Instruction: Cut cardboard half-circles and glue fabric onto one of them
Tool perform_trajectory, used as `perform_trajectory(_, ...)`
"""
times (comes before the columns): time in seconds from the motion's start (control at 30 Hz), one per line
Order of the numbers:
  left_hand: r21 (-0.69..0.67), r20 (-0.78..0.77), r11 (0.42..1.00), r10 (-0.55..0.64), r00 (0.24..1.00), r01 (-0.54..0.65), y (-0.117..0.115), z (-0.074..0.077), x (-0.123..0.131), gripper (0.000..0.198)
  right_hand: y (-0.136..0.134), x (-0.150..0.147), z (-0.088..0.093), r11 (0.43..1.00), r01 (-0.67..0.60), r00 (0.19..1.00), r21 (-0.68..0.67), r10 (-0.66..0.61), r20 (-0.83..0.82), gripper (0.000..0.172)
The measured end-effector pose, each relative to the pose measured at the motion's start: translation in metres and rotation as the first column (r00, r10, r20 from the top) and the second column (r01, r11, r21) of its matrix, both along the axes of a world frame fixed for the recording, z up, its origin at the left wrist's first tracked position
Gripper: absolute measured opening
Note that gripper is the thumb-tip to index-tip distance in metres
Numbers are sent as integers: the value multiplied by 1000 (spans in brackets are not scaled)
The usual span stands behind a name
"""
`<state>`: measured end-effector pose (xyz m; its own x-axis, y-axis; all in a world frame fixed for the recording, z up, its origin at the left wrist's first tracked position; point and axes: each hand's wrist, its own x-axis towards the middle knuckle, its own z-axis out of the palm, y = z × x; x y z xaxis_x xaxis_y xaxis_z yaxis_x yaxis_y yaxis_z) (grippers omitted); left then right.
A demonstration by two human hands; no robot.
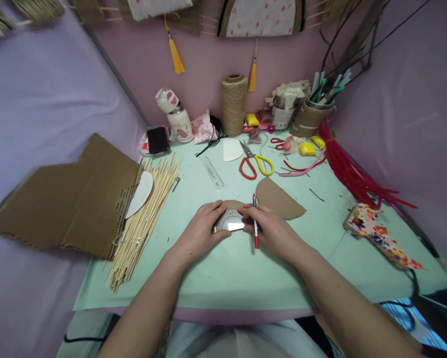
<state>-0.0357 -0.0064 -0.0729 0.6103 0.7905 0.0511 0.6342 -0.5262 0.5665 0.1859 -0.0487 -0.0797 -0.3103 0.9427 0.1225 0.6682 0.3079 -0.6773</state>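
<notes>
A clear protractor lies over a piece of brown cardboard, whose curved edge shows above it. My left hand grips the protractor's left side, its thumb along the straight edge and its fingers over the top. With a red-and-grey pen between its fingers, my right hand rests at the protractor's right end. The pen stands nearly upright in the picture, red end toward me. Just beyond that hand is a half-round cardboard piece. What lies beneath my fingers is hidden.
Scissors and a clear ruler lie farther back. Bamboo sticks and a large cardboard sheet are at left. A flower-patterned glue gun and red pipe cleaners lie at right. A twine spool stands behind.
</notes>
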Motion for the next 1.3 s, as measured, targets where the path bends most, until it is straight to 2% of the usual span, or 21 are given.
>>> perform_trajectory(0.87,49,-51,997,-54,997,57,3,0,0,48,0,0,-1,1000,3,1000,3,-3,13,21)
perform_trajectory(1.0,50,-69,998,-44,997,48,3,-1,0,48,0,0,-1,1000,2,1000,-1,-2,15,24)
perform_trajectory(1.3,46,-47,999,-26,999,28,0,5,3,46,0,0,0,1000,6,1000,10,-6,21,20)
